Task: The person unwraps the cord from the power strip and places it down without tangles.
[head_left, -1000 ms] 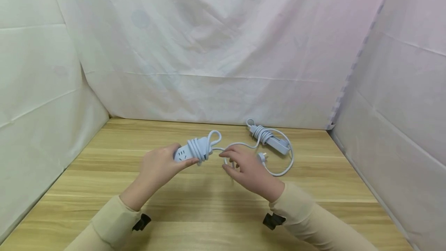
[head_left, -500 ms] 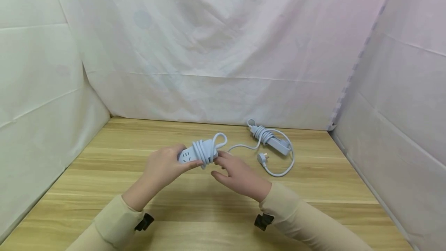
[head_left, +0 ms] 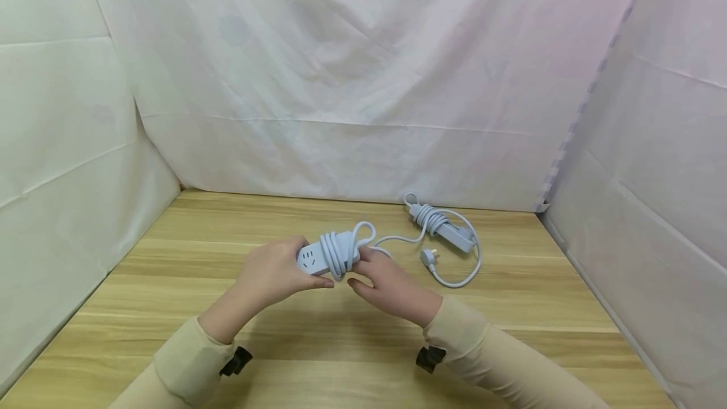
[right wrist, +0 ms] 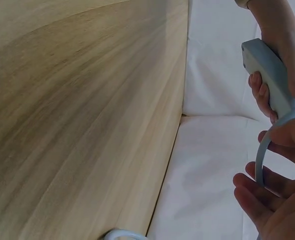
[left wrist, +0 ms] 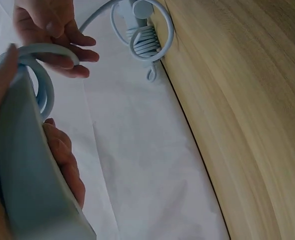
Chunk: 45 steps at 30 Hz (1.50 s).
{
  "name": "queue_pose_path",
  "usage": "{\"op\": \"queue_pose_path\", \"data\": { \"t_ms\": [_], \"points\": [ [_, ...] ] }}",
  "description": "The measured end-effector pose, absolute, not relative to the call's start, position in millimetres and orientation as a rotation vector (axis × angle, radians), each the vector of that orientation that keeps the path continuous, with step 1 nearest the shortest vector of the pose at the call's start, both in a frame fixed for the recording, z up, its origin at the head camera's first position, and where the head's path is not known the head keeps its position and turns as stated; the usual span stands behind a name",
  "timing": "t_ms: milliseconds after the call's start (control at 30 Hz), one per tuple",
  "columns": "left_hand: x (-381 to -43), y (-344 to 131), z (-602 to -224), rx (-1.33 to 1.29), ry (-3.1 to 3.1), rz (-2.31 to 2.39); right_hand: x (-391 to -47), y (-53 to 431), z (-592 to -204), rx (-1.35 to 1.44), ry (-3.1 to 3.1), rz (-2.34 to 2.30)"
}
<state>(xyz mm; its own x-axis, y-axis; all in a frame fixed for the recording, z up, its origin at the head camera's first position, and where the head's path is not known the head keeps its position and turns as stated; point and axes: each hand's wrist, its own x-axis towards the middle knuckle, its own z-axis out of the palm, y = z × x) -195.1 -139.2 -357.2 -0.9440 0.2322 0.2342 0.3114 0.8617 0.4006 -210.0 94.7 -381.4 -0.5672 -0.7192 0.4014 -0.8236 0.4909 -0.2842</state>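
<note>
My left hand (head_left: 272, 270) grips a pale blue power strip (head_left: 311, 259) by its socket end, above the table. Several turns of cord (head_left: 336, 254) are wound round the strip's other end, and a small loop (head_left: 366, 227) sticks up there. At that wound end is my right hand (head_left: 394, 286), its fingers partly hidden behind the strip. In the right wrist view, the right hand (right wrist: 280, 200) holds a curved length of cord (right wrist: 260, 162) between thumb and fingers. The strip's plain grey-blue underside (left wrist: 32, 170) fills the left of the left wrist view.
Farther back on the wooden table (head_left: 227, 219) lies a second power strip (head_left: 454, 235) with cord wound round it. A plug (head_left: 428, 257) on a wide cord loop lies before it. Another cord stretch (head_left: 400, 238) runs toward my hands. White cloth (head_left: 341, 81) hangs behind.
My right hand has moved left from the free cord to the wound end of the held strip. That strip has shifted slightly right and down. The strip at the back has stayed put.
</note>
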Motion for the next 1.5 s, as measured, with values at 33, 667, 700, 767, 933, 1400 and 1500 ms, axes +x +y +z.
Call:
{"op": "queue_pose_path", "data": {
  "t_ms": [33, 667, 700, 767, 933, 1400, 1500],
  "points": [
    [-195, -139, -357, -0.420, -2.858, -0.662, -210, 95, -382, 1.326, -2.499, 0.672],
    [-203, -146, -365, -0.521, -2.650, -0.557, -198, 107, -366, 1.321, -2.332, 0.710],
    [-203, -147, -365, -0.526, -2.657, -0.536, -198, 108, -364, 1.320, -2.316, 0.699],
    [-202, -147, -366, -0.538, -2.665, -0.483, -199, 110, -360, 1.318, -2.282, 0.664],
    [-201, -149, -370, -0.578, -2.673, -0.393, -202, 116, -350, 1.315, -2.222, 0.616],
    [-196, -150, -377, -0.726, -2.635, -0.336, -218, 123, -335, 1.278, -2.216, 0.681],
    [-194, -148, -376, -0.762, -2.612, -0.338, -220, 124, -335, 1.258, -2.225, 0.703]
  ]
}}
